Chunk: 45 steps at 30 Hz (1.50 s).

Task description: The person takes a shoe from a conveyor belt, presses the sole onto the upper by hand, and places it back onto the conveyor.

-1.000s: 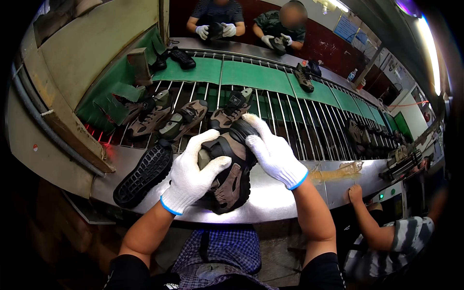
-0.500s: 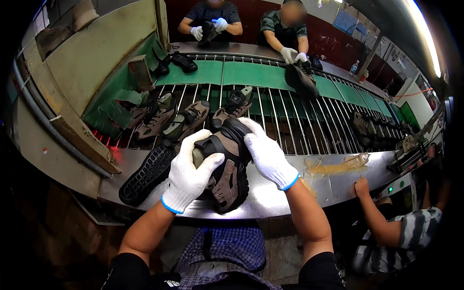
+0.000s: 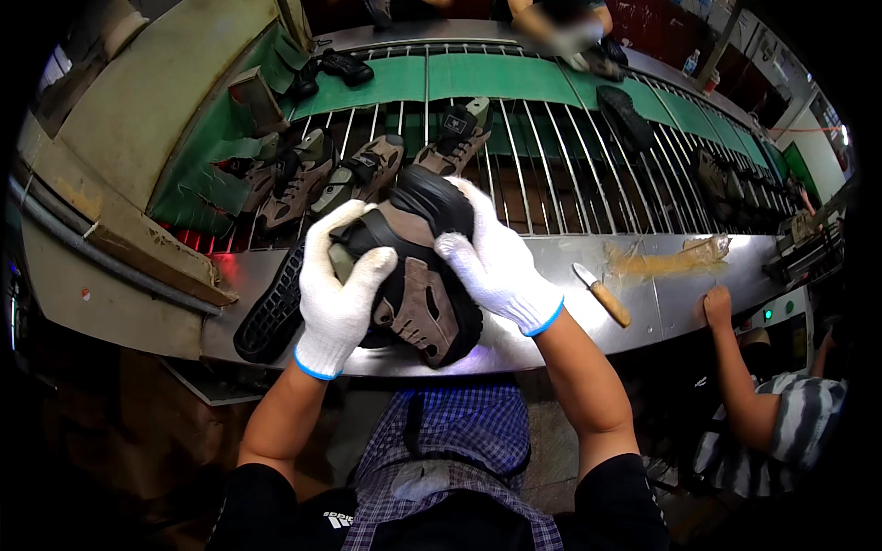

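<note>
Well, the grip itself hardly changes from where I stand. On the left, 4 shoes (image 3: 367, 170) lie on the rod rack (image 3: 560, 174), and a black tread (image 3: 276, 308) faces out from another shoe at the edge of the metal table (image 3: 684, 298), just beside the left hand (image 3: 331, 298). That hand, white-gloved, is partly closed, thumb and fingers bent around the collar of the brown shoe (image 3: 427, 298). The brown shoe sits between the 2 hands over the table's near side, toe towards its holder; whether it touches the metal, I can't tell. The right hand (image 3: 505, 271), gloved too, cups the heel end, thumb along the side.

Right of it, a wooden-handled knife (image 3: 601, 293), mostly hidden by the wrist a moment ago, now shows whole on the table, apart from both hands. Farther back, a dark shoe (image 3: 625, 118) now lies on the rack, sole apparently up; 0.5 seconds ago a co-worker had hold of it. I'd judge neither change alters the work in hand, since the brown shoe stays held.

As for writing, there's white print (image 3: 338, 520) on the holder's black top, then a small dark label (image 3: 455, 121) on 1 racked shoe's tongue, too small to read. I can make out none on the brown shoe.
</note>
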### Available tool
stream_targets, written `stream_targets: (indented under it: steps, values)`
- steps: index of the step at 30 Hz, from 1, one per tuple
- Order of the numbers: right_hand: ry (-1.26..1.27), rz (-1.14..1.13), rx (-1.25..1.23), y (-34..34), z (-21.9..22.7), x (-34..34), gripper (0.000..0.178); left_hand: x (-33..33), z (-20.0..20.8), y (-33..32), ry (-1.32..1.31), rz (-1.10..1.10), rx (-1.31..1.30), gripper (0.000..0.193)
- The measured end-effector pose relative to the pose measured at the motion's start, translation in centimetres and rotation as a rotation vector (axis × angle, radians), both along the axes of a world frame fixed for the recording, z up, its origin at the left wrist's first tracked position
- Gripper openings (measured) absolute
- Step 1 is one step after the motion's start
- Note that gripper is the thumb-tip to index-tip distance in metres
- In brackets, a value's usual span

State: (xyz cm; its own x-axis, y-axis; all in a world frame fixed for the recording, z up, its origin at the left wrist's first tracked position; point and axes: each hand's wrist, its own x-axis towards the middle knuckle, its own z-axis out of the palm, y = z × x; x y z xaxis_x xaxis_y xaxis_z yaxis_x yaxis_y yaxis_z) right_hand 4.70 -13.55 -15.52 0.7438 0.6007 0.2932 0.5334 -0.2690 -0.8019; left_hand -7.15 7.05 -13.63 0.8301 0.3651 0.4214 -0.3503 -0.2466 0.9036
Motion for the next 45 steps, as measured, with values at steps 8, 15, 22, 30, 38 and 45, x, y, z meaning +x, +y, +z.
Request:
stream_targets:
  steps: [8, 15, 22, 30, 38, 45]
  values:
    - [-0.073, 0.007, -0.063, 0.5, -3.9, -5.7, 0.059, -2.0, -2.3, 2.2, -0.004, 0.208, -0.063, 0.051]
    - [0.004, -0.066, -0.095, -2.4, -13.1, -9.3, 0.060, -2.2, -3.6, 4.2, 0.065, 0.327, -0.082, 0.047]
    - [-0.076, -0.186, 0.251, -2.9, -0.6, -9.1, 0.080, -4.5, 0.3, -1.9, -0.079, 0.056, 0.207, 0.066]
    - [-0.099, -0.445, 0.321, -10.8, 2.1, -14.9, 0.088, -8.3, 0.3, -10.5, -0.345, -0.165, 0.409, 0.090]
    - [0.285, -0.630, 0.164, -14.6, 4.3, -20.9, 0.059, -9.2, -0.5, -12.7, -0.451, -0.474, 0.468, 0.066]
    - [0.210, -0.588, -0.382, -15.1, 7.7, -22.6, 0.054, -9.4, -1.5, -13.2, -0.625, -0.543, 0.488, 0.045]
